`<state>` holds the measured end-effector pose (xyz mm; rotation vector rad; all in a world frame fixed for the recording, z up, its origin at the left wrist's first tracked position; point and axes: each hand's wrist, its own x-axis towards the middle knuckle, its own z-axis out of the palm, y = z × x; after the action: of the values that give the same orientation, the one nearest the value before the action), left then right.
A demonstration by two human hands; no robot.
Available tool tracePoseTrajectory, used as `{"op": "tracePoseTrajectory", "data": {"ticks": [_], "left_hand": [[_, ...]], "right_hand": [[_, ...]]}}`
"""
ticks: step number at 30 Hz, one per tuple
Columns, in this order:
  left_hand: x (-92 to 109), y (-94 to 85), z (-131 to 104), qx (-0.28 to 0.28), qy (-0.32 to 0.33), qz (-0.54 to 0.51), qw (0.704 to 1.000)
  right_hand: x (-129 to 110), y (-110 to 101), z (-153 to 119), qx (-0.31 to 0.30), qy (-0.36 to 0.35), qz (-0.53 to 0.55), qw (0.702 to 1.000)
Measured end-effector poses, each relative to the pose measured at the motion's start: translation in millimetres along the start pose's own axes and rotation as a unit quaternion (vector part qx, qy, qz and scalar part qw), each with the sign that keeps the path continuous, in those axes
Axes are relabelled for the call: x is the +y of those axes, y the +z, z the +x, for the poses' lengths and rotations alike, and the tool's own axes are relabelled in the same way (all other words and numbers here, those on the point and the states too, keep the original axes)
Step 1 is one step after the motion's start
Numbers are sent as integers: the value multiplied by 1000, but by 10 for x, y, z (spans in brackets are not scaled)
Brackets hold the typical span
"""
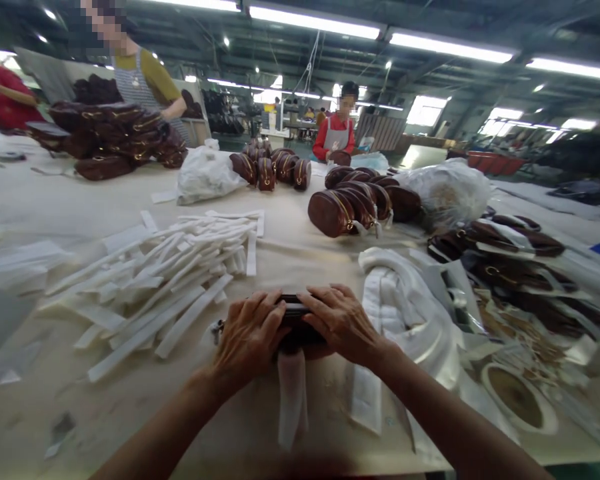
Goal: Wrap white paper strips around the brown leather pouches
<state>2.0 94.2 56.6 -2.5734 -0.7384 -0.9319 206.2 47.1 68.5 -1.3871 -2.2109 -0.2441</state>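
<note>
Both hands grip a dark brown leather bag (300,337) just above the table, one at each end. My left hand (253,333) curls over its left side, and a metal clasp shows beside that wrist. My right hand (343,323) is wrapped over the right side, fingers on the top edge. Much of the bag is hidden under the fingers. From beneath it a white strip (293,400) hangs toward the table's near edge. Left of the hands lies a heap of white strips (180,273); close on the right are rolled white padding bands (405,320).
Finished brown bags (347,207) stand in rows farther back. A pile of bags (115,137) is at the far left, flatter ones (515,267) at the right. Plastic bundles (207,175) and a tape roll (520,398) lie on the table. Co-workers (335,137) stand across it.
</note>
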Motion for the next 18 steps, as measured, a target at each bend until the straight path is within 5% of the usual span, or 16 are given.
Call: {"op": "tracePoseTrajectory", "data": {"ticks": [7, 11, 15, 18], "left_hand": [[-73, 132, 224, -79, 24, -52, 995], [-60, 130, 233, -100, 22, -19, 995], [-38, 89, 195, -102, 21, -11, 995], [-38, 94, 197, -105, 16, -7, 994]], "right_hand": [[11, 111, 17, -26, 16, 16, 999], [86, 97, -91, 31, 20, 30, 999], [271, 44, -540, 150, 152, 7, 977], [402, -66, -1080, 176, 240, -26, 954]]}}
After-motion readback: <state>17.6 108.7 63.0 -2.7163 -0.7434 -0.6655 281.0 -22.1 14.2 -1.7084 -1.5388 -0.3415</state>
